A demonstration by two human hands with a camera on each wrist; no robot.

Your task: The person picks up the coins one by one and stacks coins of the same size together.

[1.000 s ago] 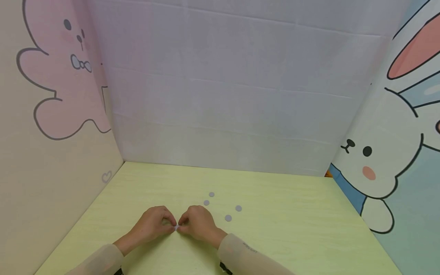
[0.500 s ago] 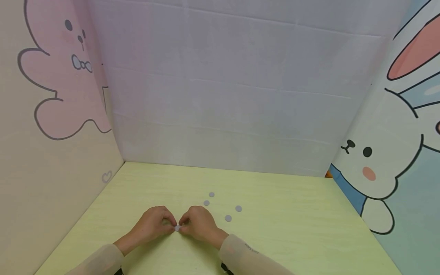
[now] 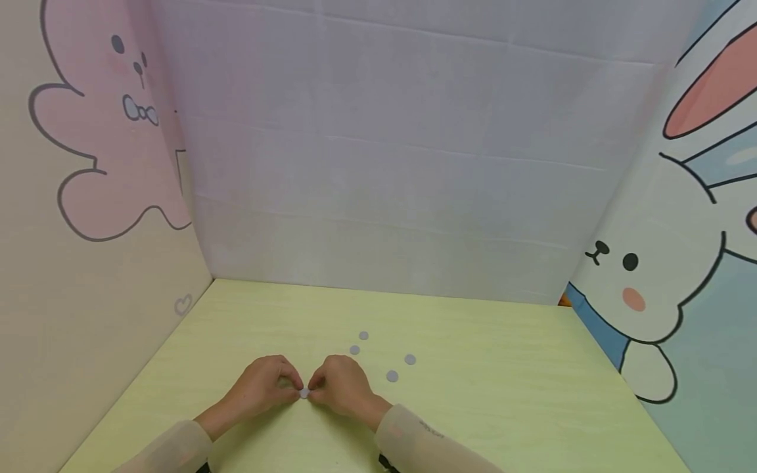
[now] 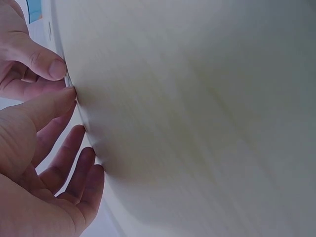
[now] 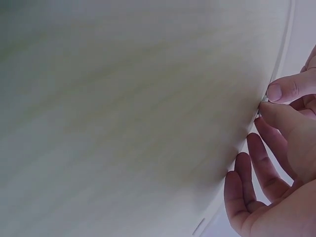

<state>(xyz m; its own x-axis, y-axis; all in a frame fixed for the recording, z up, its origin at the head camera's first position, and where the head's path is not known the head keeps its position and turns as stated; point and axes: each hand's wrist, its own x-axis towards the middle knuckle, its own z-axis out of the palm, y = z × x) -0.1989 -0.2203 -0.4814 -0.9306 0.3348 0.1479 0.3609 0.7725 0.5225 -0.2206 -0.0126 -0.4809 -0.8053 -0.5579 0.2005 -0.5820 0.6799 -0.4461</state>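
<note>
Head view shows the left hand and right hand meeting low on the worktop, their fingertips pinching one small grey disc between them, right at the point where the two hands touch. In the left wrist view the thumb and forefinger press toward each other with the other fingers loosely curled below; the right wrist view shows the same for the right hand's fingers, though the disc itself is nearly hidden there. Four more discs lie just beyond the right hand's fingers, apart from one another. The disc looks thin, flat and very light, probably a little pliable, so it should slip easily and be hard to lift off a flat surface; its rim, taken between fingertip and thumb, seems the only sensible hold.
</note>
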